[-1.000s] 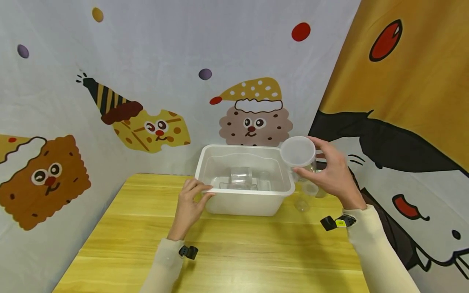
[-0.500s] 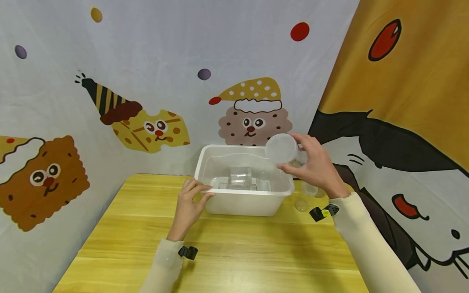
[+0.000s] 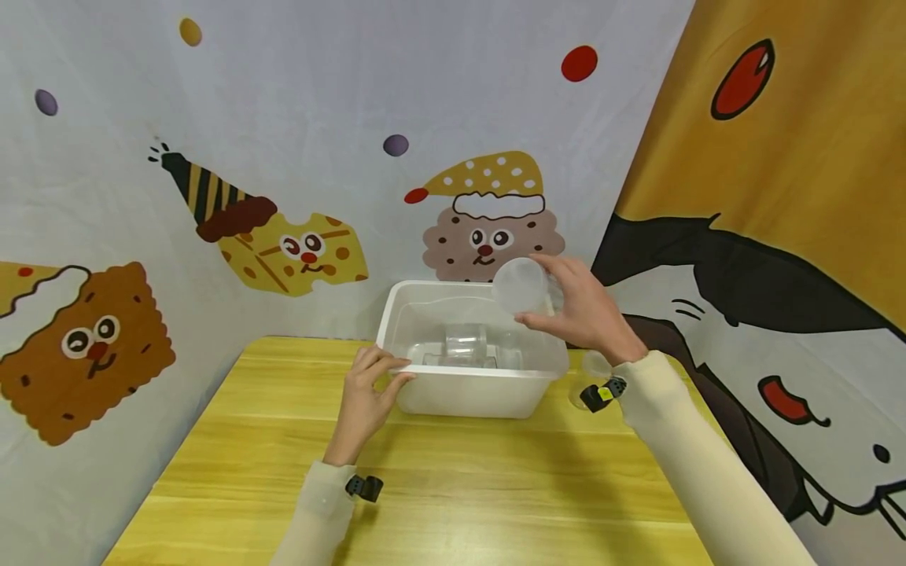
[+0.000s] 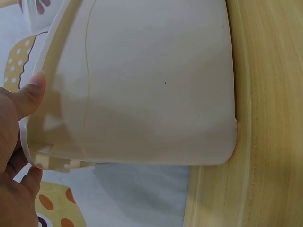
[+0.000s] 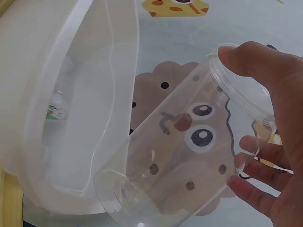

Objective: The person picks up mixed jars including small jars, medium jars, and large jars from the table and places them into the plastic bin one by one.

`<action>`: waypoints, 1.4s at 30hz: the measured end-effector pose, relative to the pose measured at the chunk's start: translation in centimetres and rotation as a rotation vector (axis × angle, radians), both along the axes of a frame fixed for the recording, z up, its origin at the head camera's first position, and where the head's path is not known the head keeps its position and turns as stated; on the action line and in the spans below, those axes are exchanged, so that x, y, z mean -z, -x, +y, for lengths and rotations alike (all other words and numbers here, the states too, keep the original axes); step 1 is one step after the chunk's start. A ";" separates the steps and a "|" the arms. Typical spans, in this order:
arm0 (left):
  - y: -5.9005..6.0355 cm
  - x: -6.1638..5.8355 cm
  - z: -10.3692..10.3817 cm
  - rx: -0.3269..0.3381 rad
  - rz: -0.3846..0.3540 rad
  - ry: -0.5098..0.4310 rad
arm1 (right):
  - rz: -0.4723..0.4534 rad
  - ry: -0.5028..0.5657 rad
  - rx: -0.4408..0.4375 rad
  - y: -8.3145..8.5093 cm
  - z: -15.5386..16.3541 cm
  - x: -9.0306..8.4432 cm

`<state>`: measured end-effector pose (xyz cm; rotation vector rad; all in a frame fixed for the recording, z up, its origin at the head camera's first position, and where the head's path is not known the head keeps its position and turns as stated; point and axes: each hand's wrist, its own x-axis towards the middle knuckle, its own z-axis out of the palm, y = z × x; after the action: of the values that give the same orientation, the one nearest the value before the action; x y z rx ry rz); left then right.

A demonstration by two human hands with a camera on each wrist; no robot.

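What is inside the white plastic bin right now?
The white plastic bin holds several clear plastic containers on its floor; its near wall hides their bases, so no count is possible.

- The jar (image 5: 189,146) held in the right hand (image 3: 583,310) is clear, glossy plastic, smooth-walled, with a thin moulded rim at the fingertips.
- Just below that grip, the tub (image 3: 476,385) is milky, translucent plastic with a soft satin sheen; the left hand (image 3: 364,393) grips its smooth rim.
- Inside the tub lie more clear plastic containers (image 3: 465,347), shiny.
- Under the left hand's grip, the table (image 3: 453,479) is pale yellow wood, grained and lightly glossy.
- Beyond both hands, the backdrop (image 3: 283,157) is matt printed cloth.
- Sleeves (image 3: 701,472) are matt cream knit.
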<state>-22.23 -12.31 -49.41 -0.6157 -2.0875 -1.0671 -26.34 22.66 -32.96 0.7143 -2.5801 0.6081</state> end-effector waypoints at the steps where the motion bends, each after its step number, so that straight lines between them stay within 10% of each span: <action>1: 0.0 0.0 0.0 0.000 -0.009 -0.001 | -0.006 -0.003 0.000 0.2 -0.2 0.0; 15: 0.1 0.0 0.2 0.010 0.048 -0.013 | -0.155 -0.063 -0.061 1.8 -1.7 1.1; 42: 0.1 -0.2 0.0 0.009 0.033 -0.006 | -0.030 0.022 -0.010 0.4 0.9 2.9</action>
<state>-22.30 -12.29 -49.25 -0.6365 -2.0546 -1.0613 -26.78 23.61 -35.86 0.7164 -2.5944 0.6545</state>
